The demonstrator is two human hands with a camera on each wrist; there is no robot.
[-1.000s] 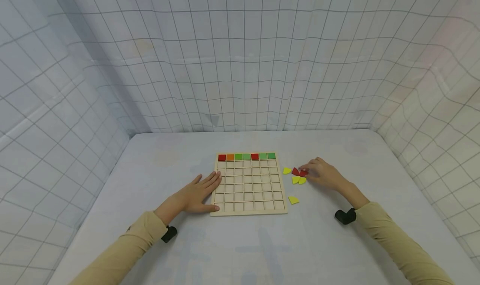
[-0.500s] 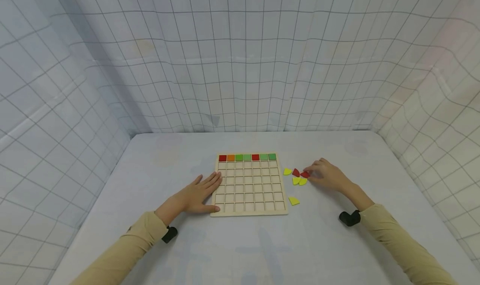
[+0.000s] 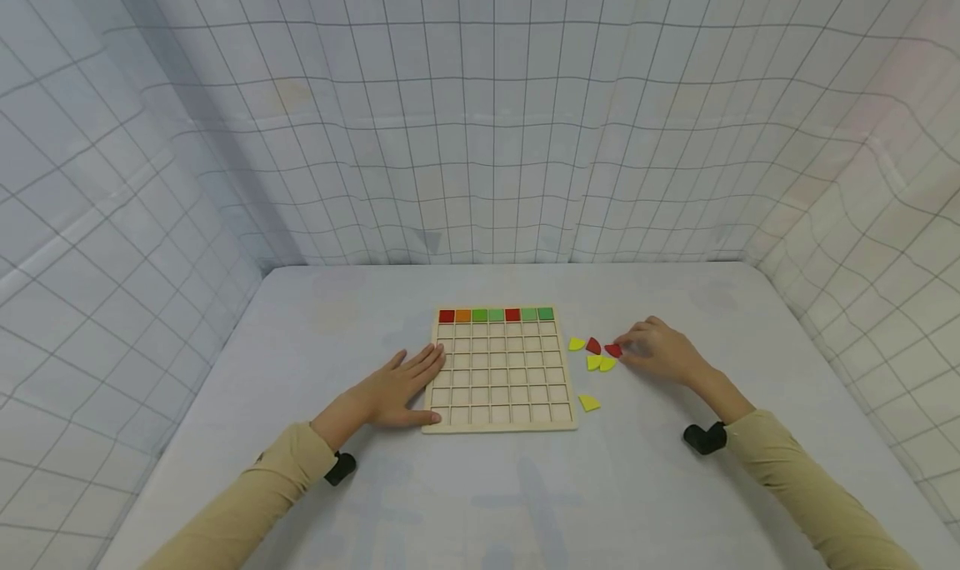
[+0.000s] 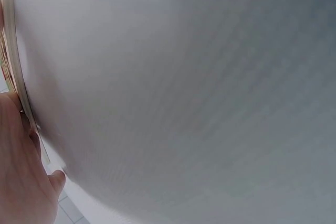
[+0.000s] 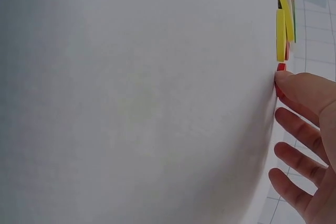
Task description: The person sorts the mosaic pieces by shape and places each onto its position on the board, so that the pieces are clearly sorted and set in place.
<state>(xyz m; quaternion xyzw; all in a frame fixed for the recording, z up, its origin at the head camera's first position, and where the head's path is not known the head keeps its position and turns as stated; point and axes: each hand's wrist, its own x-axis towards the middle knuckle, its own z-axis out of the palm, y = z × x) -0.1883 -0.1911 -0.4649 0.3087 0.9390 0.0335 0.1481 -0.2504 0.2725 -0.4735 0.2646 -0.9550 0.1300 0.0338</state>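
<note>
My left hand (image 3: 390, 393) rests with its fingers spread on the left edge of a pale wooden grid board (image 3: 498, 378). Squares in red, orange and green fill the top row of that board. To its right, my right hand (image 3: 666, 355) pinches a red quarter-circle tile (image 3: 613, 351) between thumb and forefinger, low at the table. The right wrist view shows the thumb (image 5: 302, 90) on this tile, the other fingers apart. Beside it lie another red tile (image 3: 593, 347) and two touching yellow tiles (image 3: 607, 364).
One yellow tile (image 3: 576, 344) lies near the board's right edge, and another yellow tile (image 3: 589, 403) lies lower down. A white cloth covers the table (image 3: 480, 487). Gridded white curtains (image 3: 491, 137) stand behind and at both sides.
My right hand has shifted slightly right, drawing one red tile away from the other red tile. My left hand stays on the board.
</note>
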